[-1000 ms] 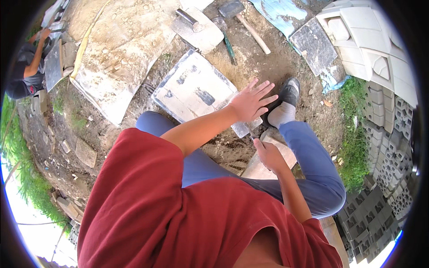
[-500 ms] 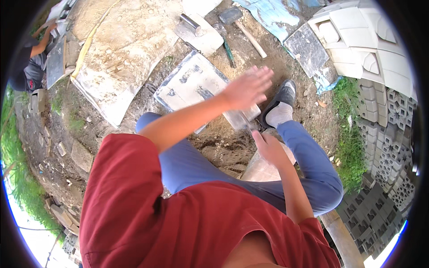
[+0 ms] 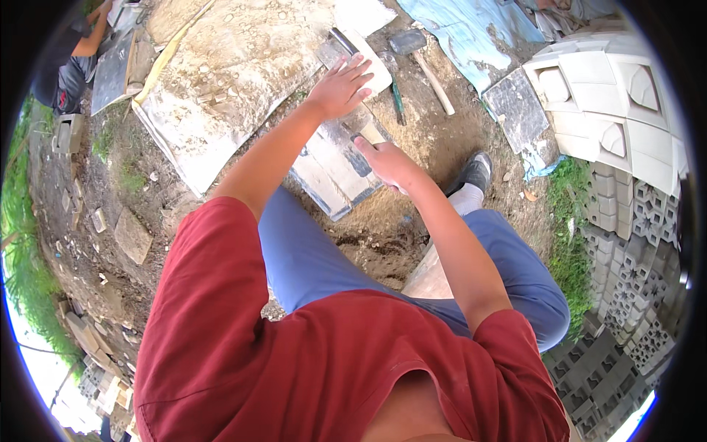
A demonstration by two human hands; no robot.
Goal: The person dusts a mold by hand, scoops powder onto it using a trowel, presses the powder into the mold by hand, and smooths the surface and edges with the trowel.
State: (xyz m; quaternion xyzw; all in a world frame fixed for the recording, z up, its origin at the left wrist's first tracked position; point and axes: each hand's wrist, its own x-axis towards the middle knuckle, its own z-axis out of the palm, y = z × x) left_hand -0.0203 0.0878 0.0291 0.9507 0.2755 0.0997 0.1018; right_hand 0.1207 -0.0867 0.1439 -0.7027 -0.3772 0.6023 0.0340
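My right hand (image 3: 387, 163) is closed round the handle of a trowel (image 3: 359, 123), its grey blade lying over the far part of a pale, dark-edged mould (image 3: 328, 171) on the ground between my legs. The mould's surface is smeared white and grey. Fingers spread, my left hand (image 3: 339, 90) hovers palm down just past the mould's far edge, holding nothing. Beyond it lies a white slab (image 3: 377, 76) with a dark-handled float (image 3: 343, 41) on it, partly hidden by the left fingers.
A mallet (image 3: 436, 87) and a green-handled tool (image 3: 398, 103) lie beyond the mould. Powder covers a sheet (image 3: 228, 66) at far left. A grey plate (image 3: 518, 109), blue tarp (image 3: 464, 29) and stacked white blocks (image 3: 582, 81) stand right. Another person (image 3: 62, 70) works at far left.
Both hands have moved away from me, and the left has also gone left. The trowel has shifted from the mould's near right side to its far part. My view has tilted slightly.
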